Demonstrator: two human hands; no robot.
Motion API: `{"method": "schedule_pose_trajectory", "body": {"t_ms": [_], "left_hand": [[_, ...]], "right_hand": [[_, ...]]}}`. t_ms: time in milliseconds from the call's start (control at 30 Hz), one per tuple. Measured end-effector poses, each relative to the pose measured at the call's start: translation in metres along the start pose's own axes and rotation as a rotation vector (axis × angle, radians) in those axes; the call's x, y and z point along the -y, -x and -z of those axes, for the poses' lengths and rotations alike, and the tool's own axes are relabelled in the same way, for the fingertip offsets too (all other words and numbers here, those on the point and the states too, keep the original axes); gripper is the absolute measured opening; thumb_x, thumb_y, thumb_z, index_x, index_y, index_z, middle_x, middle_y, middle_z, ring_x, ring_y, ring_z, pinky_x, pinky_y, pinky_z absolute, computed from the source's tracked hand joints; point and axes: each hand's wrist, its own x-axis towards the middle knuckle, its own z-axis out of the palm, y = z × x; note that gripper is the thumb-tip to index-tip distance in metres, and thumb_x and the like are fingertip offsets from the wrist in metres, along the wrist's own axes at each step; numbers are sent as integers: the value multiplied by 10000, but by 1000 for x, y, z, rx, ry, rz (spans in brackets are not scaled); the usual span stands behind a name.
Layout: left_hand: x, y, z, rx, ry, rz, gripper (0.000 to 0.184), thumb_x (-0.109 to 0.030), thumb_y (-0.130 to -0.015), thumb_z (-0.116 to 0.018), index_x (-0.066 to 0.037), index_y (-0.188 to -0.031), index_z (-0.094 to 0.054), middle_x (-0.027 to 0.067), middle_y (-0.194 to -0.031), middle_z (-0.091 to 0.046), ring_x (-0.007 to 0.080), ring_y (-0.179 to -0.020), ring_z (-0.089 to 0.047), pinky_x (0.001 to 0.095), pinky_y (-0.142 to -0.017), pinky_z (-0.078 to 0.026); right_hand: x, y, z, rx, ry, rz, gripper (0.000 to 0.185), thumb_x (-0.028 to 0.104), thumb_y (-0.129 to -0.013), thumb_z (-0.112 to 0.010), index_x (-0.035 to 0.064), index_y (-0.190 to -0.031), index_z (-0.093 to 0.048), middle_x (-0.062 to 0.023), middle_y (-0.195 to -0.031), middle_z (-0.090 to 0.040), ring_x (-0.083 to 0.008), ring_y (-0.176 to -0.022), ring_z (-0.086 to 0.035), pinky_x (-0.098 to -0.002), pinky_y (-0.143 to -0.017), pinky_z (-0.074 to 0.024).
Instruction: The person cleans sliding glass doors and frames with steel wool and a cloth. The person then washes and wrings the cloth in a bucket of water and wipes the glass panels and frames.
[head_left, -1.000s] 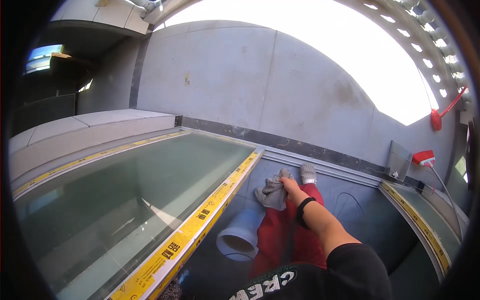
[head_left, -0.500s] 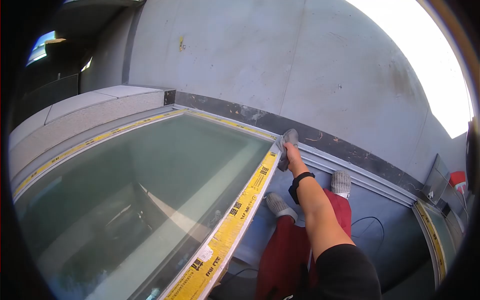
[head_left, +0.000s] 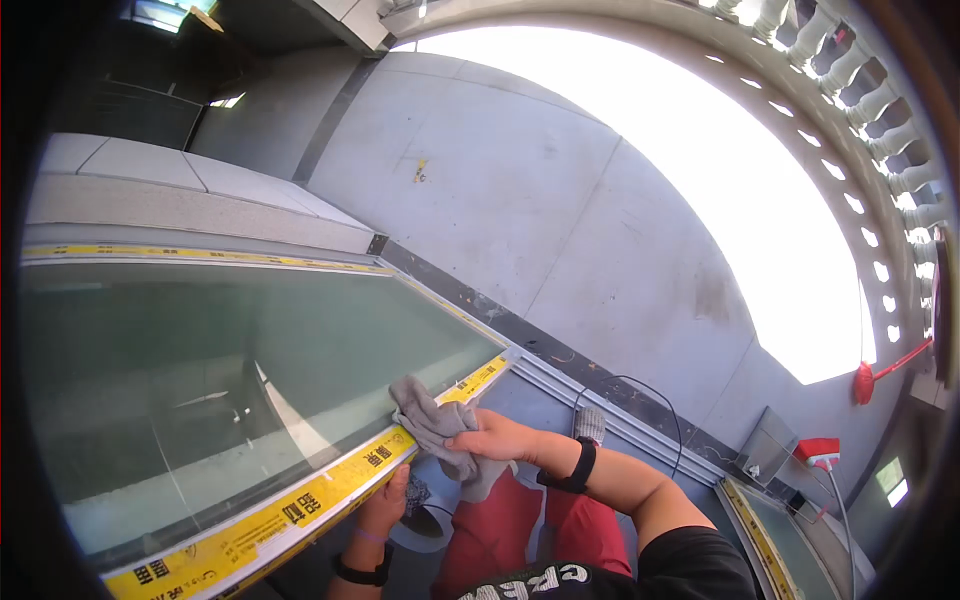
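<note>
A grey cloth (head_left: 436, 425) is bunched in my right hand (head_left: 492, 438) and lies over the yellow-taped edge (head_left: 345, 470) of a framed glass panel (head_left: 230, 350). My left hand (head_left: 384, 503) is lower, against the outer side of the same frame, its fingers wrapped round the edge. Both wrists wear black bands. The glass shows greenish, with reflections on it.
A metal track (head_left: 620, 420) runs along the floor beyond the panel. My shoe (head_left: 590, 424) is near it, beside a thin black cable (head_left: 676, 420). At the right are a red broom (head_left: 820, 450), a dustpan (head_left: 768, 440) and another taped panel (head_left: 775, 540).
My right hand has brought the cloth from the frame's far corner back along the taped edge towards me. My left hand has come into view at the frame. The camera view has turned.
</note>
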Motion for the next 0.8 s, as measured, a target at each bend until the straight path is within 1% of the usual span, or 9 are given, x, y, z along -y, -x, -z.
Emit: {"method": "schedule_pose_trajectory", "body": {"t_ms": [67, 167, 233, 267, 333, 467, 567, 733, 800], "left_hand": [[34, -3, -9, 70, 47, 6, 417, -384, -913, -492, -40, -1130, -587, 173, -1135, -595, 368, -1054, -545, 426, -913, -407], [20, -10, -10, -24, 11, -113, 460, -417, -900, -510, -71, -1201, -550, 160, -1236, -540, 371, -1134, -488, 438, -971, -358], [7, -14, -10, -23, -26, -106, 495, -441, -889, -525, -78, -1225, -539, 152, -1276, -516, 351, -1178, -464, 420, -998, -336], [3, -13, -9, -36, 0, -98, 495, -441, -889, -525, -78, -1225, -539, 152, -1276, -516, 351, -1178, -464, 420, -998, -336], [-2, -11, -8, 66, 143, 2, 480, -422, -885, -544, -80, -1221, -546, 151, -1272, -520, 345, -1164, -475, 411, -990, -346], [2, -8, -18, -92, 117, -99, 420, -394, -898, -537, -98, -1193, -577, 137, -1231, -554, 329, -1127, -509, 392, -962, -382], [-14, -3, -11, -158, 69, -141, 445, -371, -897, -546, -117, -1262, -522, 131, -1254, -541, 323, -1150, -496, 405, -972, -373], [-38, -1, -8, -170, 133, -15, 424, -365, -887, -552, -135, -1242, -523, 122, -1064, -545, 310, -991, -517, 408, -850, -398], [-34, 8, -20, -101, 201, 104, 404, -363, -883, -552, -140, -1219, -536, 116, -962, -553, 306, -902, -534, 407, -783, -416]], "right_hand": [[57, 10, -12, 144, -65, -13, 478, 301, -914, -497, -17, -1269, -455, -90, -1200, -554, -186, -1055, -534, -308, -947, -405], [132, 20, 0, 159, -736, 12, 557, 416, -965, -373, -6, -1329, -382, -141, -1317, -475, -229, -1184, -489, -347, -1025, -368], [167, 19, 9, -33, -846, 54, 525, 406, -969, -366, -13, -1276, -444, -139, -1236, -541, -225, -1115, -542, -340, -972, -418], [181, 19, 17, -34, -823, 35, 525, 406, -969, -366, -13, -1276, -444, -139, -1236, -541, -225, -1115, -542, -340, -972, -418], [201, 18, 30, -466, -127, -52, 475, 393, -970, -378, -5, -1178, -531, -126, -1089, -614, -204, -969, -605, -324, -866, -475], [263, 20, 35, -373, -194, 15, 425, 376, -963, -408, 8, -1077, -589, -94, -929, -644, -167, -797, -623, -309, -731, -503], [273, -19, 78, -499, 715, -125, 396, 339, -955, -441, -16, -1045, -592, -99, -854, -642, -167, -680, -621, -288, -595, -505], [342, -43, 84, -302, 258, -26, 390, 291, -944, -465, -28, -1160, -521, -125, -958, -625, -179, -780, -626, -275, -663, -508], [359, -70, 93, -324, 444, -73, 325, 247, -930, -496, -8, -1130, -526, -121, -958, -615, -196, -797, -627, -283, -684, -515]]}}
